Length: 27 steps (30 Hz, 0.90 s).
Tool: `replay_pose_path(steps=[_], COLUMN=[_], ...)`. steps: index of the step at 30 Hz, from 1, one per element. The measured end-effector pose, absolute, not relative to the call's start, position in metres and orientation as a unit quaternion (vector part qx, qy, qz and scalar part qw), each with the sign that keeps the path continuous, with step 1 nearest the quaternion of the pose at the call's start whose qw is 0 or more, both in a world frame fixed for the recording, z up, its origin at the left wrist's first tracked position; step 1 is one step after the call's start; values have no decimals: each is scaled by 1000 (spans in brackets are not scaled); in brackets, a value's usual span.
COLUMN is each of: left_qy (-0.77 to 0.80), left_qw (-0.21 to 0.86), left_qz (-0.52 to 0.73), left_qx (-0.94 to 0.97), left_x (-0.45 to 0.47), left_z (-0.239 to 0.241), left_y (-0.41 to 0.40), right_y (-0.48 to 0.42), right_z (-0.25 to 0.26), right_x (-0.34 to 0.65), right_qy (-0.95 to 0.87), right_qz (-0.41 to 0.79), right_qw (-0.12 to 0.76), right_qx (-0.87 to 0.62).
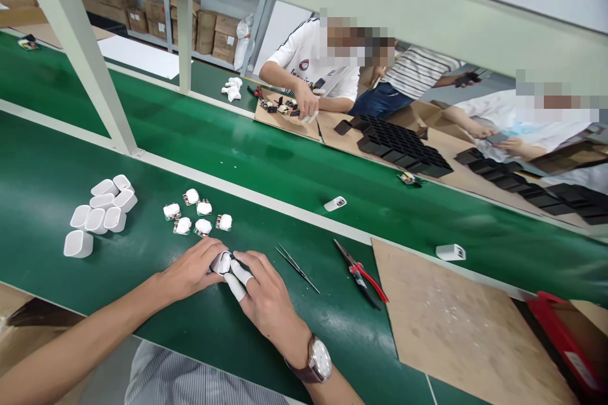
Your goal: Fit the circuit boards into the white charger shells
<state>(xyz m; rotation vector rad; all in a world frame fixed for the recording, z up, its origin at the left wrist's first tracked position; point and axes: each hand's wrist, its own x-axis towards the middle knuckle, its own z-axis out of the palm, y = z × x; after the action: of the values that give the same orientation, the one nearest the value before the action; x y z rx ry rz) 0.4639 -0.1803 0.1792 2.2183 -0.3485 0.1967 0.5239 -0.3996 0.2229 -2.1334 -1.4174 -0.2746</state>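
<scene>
My left hand [196, 267] is wrapped round a small white plastic housing [220, 263] above the green bench. White material shows inside its mouth, but what it belongs to is partly hidden. The fingers of my right hand [272, 304], two in white finger cots, close on the housing from the right. Just beyond lie several small circuit boards [203, 226] topped with white. Further left, several white housings [95, 220] stand grouped. To the right of my hands are metal tweezers [298, 269] and red-and-black long-nose pliers [361, 275].
A green conveyor belt [285, 164] runs beyond the bench, carrying white adapters [450, 252]. A brown board [456, 323] and a red bin [565, 342] are at right. Across the belt, people work beside black cases [403, 145]. A metal post [90, 57] rises at left.
</scene>
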Motion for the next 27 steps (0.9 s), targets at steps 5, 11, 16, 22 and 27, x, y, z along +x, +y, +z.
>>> replay_pose_path(steps=[5,11,16,22,27], left_qy=[-125,-126,-123,-135,-125], left_qw=[443,443,445,453,455], left_qz=[57,36,25,27,25], left_qx=[886,887,887,881,881], left_x=[466,467,468,468,469], left_z=[182,184,181,179,183], left_y=[-179,-178,-177,-177,-176], right_y=[-392,-386,-389,-394,-391], right_z=[221,222,214,206,206], right_x=[529,542,554,561,562], right_qy=[-532,-567,-611,-669,-621], right_qz=[-71,-69,-53,-64,-57], right_qw=[267,269,265,237,324], right_qx=[-800,-776,-744,-701,-711])
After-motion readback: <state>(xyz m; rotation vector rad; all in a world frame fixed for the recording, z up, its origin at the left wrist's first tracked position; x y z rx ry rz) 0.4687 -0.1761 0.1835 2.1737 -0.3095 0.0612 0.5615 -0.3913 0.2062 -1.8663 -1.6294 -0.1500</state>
